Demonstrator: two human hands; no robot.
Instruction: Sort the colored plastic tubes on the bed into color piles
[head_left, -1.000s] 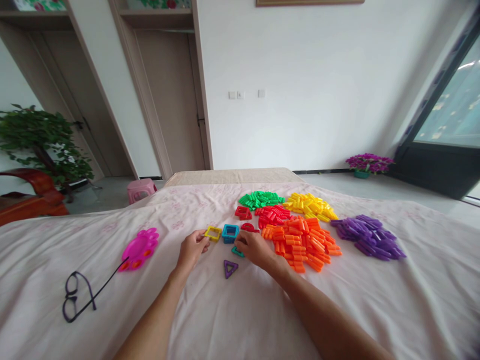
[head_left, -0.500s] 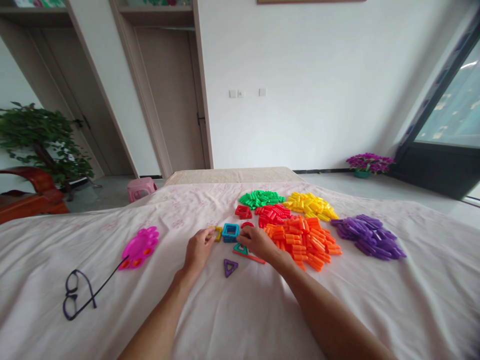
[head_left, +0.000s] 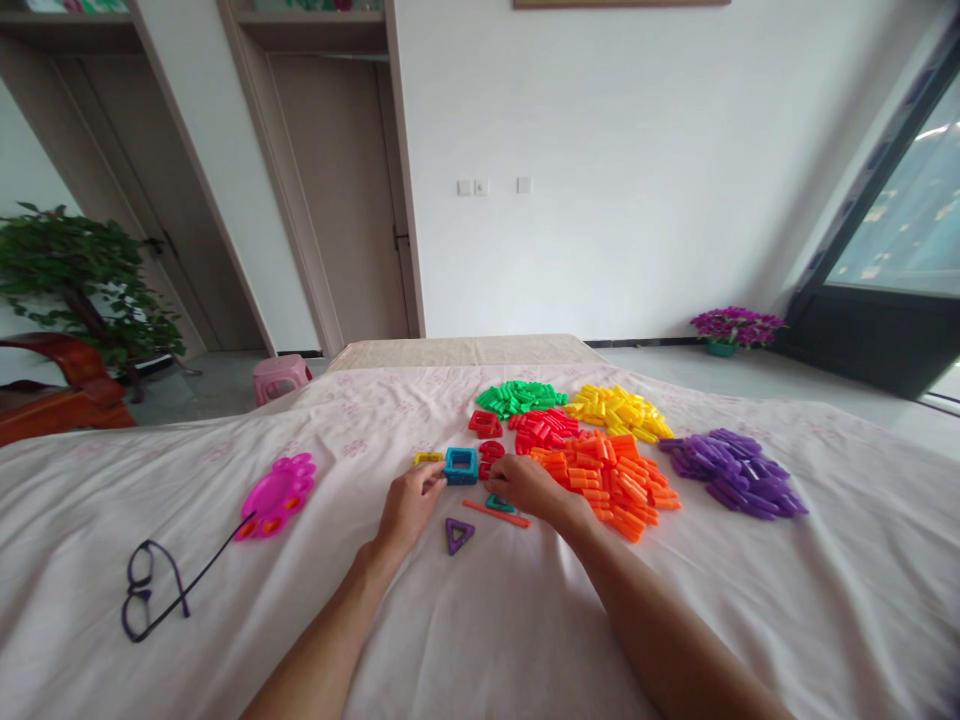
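Observation:
Blue square tile frames [head_left: 460, 466] are stacked in the middle of the cloth. My left hand [head_left: 409, 502] has its thumb and forefinger curled at the left edge of this stack, touching it. Just behind those fingers is a yellow tile [head_left: 427, 458], partly covered. My right hand [head_left: 529, 486] is to the right of the stack, fingers pressed together and pointing down; whatever they hold is hidden. Beneath them a teal triangle [head_left: 499, 504] shows in part, with red curved pieces [head_left: 491, 452] behind. An orange stick [head_left: 496, 514] and a purple triangle [head_left: 458, 537] lie nearer me.
Piles of green [head_left: 523, 397], yellow [head_left: 621, 411], red [head_left: 545, 430], orange [head_left: 611, 480] and purple pieces [head_left: 739, 473] spread to the right. Red square tiles [head_left: 486, 424] lie behind the stack. Leftward are a pink palette [head_left: 277, 496] and eyeglasses [head_left: 154, 590] on the cloth.
My left hand has shifted right, from the yellow tile to the blue stack. The teal triangle has moved slightly right and lies more under my right hand; more of the red pieces shows.

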